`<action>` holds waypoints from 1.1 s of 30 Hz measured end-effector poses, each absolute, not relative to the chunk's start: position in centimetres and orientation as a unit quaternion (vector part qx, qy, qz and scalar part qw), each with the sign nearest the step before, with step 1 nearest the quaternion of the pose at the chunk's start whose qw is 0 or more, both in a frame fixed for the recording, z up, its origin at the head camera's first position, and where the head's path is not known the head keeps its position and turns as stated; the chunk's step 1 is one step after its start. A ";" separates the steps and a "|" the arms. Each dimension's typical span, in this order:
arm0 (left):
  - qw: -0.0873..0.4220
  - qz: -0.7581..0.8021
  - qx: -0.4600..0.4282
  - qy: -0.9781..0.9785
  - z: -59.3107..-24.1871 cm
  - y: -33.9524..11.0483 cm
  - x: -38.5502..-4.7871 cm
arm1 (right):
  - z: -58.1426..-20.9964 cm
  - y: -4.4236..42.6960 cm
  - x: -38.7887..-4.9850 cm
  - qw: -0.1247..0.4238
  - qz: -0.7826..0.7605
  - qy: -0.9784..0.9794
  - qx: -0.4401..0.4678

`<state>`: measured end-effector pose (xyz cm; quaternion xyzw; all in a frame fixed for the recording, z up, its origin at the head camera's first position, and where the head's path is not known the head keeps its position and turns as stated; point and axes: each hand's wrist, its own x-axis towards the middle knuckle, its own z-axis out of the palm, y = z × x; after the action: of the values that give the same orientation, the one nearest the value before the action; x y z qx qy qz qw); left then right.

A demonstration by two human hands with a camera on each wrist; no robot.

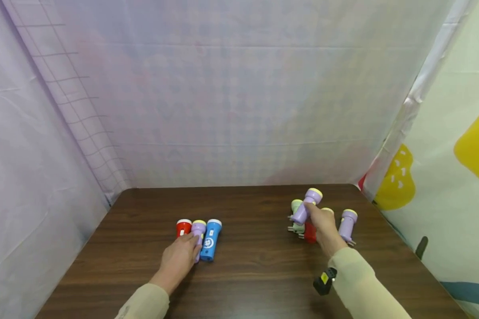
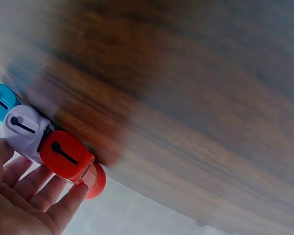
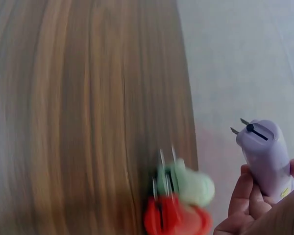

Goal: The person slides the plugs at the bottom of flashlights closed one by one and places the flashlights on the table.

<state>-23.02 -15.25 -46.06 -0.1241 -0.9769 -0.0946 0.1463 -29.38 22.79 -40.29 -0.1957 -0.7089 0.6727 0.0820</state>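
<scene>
And over on the person's right, a purple flashlight is held raised above a loose cluster, pinched firmly between the thumb and fingers of the right hand, with two metal prongs bared at its tail. Across the desk, a neat row of three is covered in part by the left hand: its fingers are loosely extended, laid against a red flashlight and a second purple flashlight, with no clear grip seen, while a blue flashlight is left untouched just beside them. Picking out from the cluster seems to be the step in hand, with the row being steadied or squared up meanwhile. For the next move, a clean carry looks to be called for, the prongs guided clear of the pale green flashlight and the other red flashlight; a snag could easily be caught there. Off to the far right, a third purple flashlight is seen, prongs out. Plenty is masked, though: whether one or two green bodies lie in the cluster cannot be told, a yellow rim is mostly hidden behind the right hand, the cluster is blurred in the right wrist view, and whether prongs are folded into the row's tails cannot be made out.
</scene>
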 end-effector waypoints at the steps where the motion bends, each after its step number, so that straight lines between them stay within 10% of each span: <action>1: 0.146 -0.095 -0.124 -0.977 -46.0 -15.2 -23.0 | -40.4 22.3 -29.4 0.075 0.697 -0.688 -0.190; 33: 0.127 -0.088 -0.107 -0.982 -44.9 -15.1 -23.4 | -43.3 10.2 -28.2 -0.057 0.783 -0.602 -0.149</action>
<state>-23.43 -15.05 -44.90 -0.1065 -0.9823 -0.0877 0.1269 -28.21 10.21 -43.34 -0.1490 -0.6016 0.7827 -0.0569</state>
